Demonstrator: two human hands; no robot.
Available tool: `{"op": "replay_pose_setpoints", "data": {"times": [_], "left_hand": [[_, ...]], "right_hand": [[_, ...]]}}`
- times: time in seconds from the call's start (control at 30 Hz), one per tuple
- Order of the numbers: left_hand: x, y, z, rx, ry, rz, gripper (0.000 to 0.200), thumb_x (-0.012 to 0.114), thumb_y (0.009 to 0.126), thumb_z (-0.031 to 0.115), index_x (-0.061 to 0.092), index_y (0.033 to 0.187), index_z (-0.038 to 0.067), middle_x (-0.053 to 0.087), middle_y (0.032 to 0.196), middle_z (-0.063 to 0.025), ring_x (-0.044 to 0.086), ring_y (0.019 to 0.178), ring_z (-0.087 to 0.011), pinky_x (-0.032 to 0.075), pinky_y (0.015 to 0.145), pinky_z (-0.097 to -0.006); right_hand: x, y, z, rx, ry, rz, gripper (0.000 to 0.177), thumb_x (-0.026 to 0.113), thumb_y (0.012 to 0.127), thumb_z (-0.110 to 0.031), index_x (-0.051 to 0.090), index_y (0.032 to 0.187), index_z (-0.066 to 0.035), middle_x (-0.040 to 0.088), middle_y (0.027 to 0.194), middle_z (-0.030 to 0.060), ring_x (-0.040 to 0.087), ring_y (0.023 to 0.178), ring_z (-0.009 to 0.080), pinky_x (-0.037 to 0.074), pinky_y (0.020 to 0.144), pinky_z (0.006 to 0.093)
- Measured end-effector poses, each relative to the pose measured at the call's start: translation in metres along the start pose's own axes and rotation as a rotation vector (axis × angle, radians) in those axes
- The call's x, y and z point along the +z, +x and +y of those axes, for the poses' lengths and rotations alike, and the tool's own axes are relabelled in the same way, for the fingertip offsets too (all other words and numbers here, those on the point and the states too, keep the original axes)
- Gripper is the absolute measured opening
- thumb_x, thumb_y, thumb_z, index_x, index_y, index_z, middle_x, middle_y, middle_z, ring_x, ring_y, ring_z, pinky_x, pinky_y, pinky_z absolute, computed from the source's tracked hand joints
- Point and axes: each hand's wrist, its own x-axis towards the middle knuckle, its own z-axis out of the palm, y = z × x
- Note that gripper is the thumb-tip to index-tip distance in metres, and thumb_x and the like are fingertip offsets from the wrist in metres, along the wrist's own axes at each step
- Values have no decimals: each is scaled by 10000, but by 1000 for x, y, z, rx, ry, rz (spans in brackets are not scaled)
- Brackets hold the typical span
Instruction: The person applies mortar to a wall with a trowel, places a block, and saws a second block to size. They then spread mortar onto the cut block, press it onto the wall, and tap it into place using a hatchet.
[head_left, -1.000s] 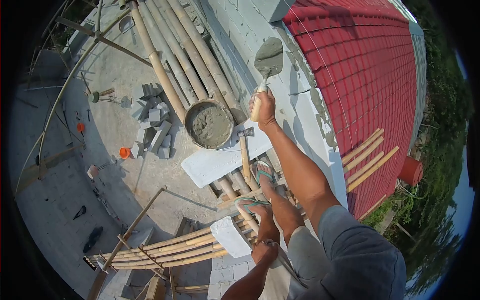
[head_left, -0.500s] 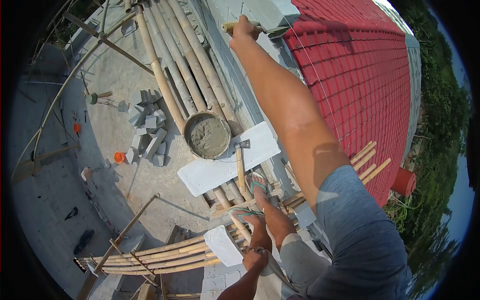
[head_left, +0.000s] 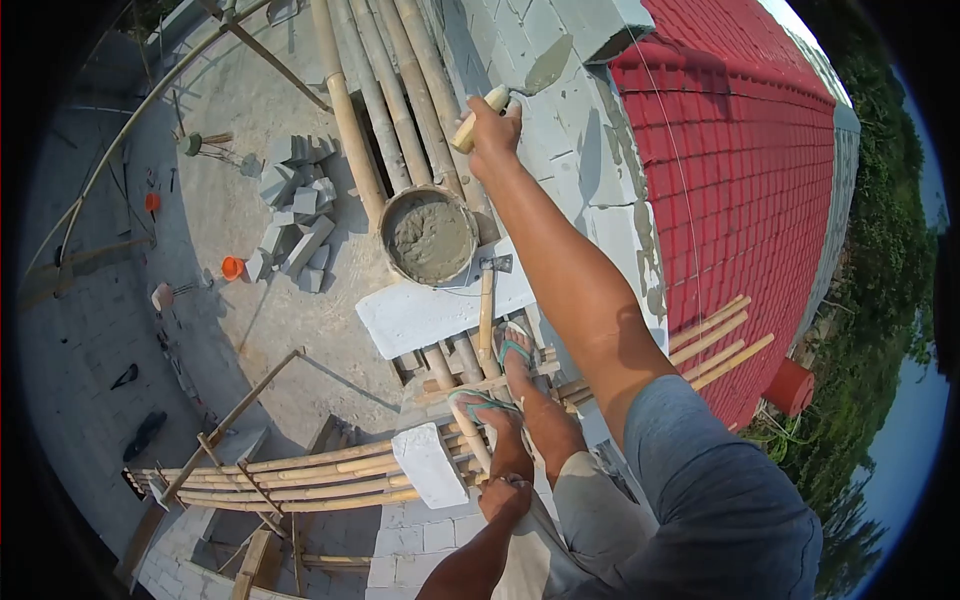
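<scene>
Trowel with pale wooden handle and leaf-shaped metal blade [head_left: 549, 66]: beyond the round bucket of grey mortar [head_left: 388, 255], over the pale grey block wall [head_left: 545, 140]; contact cannot be told.
Right hand [head_left: 494, 138]: fingers wrapped round the handle, arm stretched well past the bucket; a loosened hold could drop the tool.
Left hand [head_left: 506, 497]: by the left knee, nearer the body than the bucket; finger state cannot be told.
Bucket perch: long round bamboo poles [head_left: 343, 100] and white flat slab [head_left: 400, 325]; a knock could tip it.
Feet in green-strapped sandals [head_left: 485, 408]: on the body side of the bucket, over poles; the long reach could make a sole slip.
Wooden-handled hatchet [head_left: 486, 310]: just beside the bucket, near the feet; a kick could dislodge it.
Thin pale string [head_left: 668, 130]: right of the bucket, crossing above the red tiled roof [head_left: 740, 200]; the arm could snag it.
Grey block offcuts [head_left: 300, 225]: heaped left of the bucket.
</scene>
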Motion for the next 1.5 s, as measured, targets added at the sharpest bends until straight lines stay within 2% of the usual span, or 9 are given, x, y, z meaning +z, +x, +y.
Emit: {"op": "replay_pose_setpoints", "data": {"times": [0.1, 0.33, 0.53, 0.67, 0.9, 1.0, 1.07, 1.17, 1.5], "left_hand": [[-18, -9, 18, -194, 11, -122, 378, 674, 780, 422, 734, 1063, 180, 652, 1234, -85, 614, 1171, -253, 503, 963, -392], [3, -17, 7, -62, -33, -54, 301, 603, 824, 373, 729, 1070, 256, 647, 1238, -57, 583, 1203, -222, 419, 1005, -427], [12, -19, -2, -27, -21, -49, 330, 610, 818, 346, 725, 1107, 239, 628, 1262, -29, 467, 1305, -226, 408, 1035, -429], [18, -28, -2, -10, -37, -16, 334, 620, 818, 357, 719, 1110, 229, 595, 1316, -29, 461, 1314, -229, 391, 1054, -451], [13, 1, -33, 97, -208, 88, 372, 697, 837, 364, 711, 1163, 187, 624, 1283, -66, 564, 1195, -250, 459, 988, -445], [25, 125, -85, 61, -1035, 111, 472, 710, 912, 419, 669, 1160, 20, 666, 1035, -63, 598, 908, -103, 479, 770, -233], [-20, 181, -82, -113, -1237, 86, 596, 703, 885, 515, 601, 1255, 59, 630, 1082, -57, 595, 1000, -174, 461, 888, -340], [-60, 272, -80, -73, -1507, 87, 965, 662, 841, 662, 312, 1535, 90, 385, 1501, -196, 426, 1356, -374, 355, 1096, -476], [-181, 377, -45, -244, -1064, 894, 1058, 791, 750, 575, 358, 1459, -81, 413, 1472, -282, 469, 1330, -386, 415, 1082, -451]], "right_hand": [[-82, -79, 53, 202, -169, -328, 359, 675, 819, -85, 560, 1156, -45, 602, 853, 60, 597, 647, 137, 502, 522, 293], [-143, -162, 137, 474, -765, -485, 314, 745, 768, -187, 676, 1020, -14, 636, 723, 57, 586, 577, 133, 475, 450, 292], [-162, -147, 183, 263, -844, -514, 428, 725, 807, -294, 654, 1116, -7, 710, 846, 155, 694, 709, 244, 561, 663, 371], [-222, -151, 181, 84, -1025, -249, 510, 736, 794, -369, 630, 1155, -26, 700, 1071, 240, 667, 1040, 372, 502, 933, 448], [-293, -185, 283, 362, -1397, -115, 882, 774, 733, -463, 403, 1362, 32, 569, 1278, 327, 562, 1203, 442, 432, 1042, 459], [-276, -177, 290, 363, -1457, -70, 1003, 769, 730, -506, 299, 1402, 71, 554, 1265, 373, 543, 1208, 483, 421, 1054, 478], [-276, -174, 291, 462, -1403, -206, 946, 753, 749, -492, 321, 1362, 84, 582, 1219, 377, 576, 1166, 481, 444, 1025, 490], [-274, -168, 286, 426, -1450, -171, 786, 727, 769, -408, 380, 1310, 44, 627, 1138, 350, 613, 1098, 480, 471, 969, 511], [-309, -84, 193, -331, -1321, -60, 357, 632, 790, -241, 579, 1119, -114, 693, 1039, 154, 661, 949, 400, 510, 850, 529]]}}
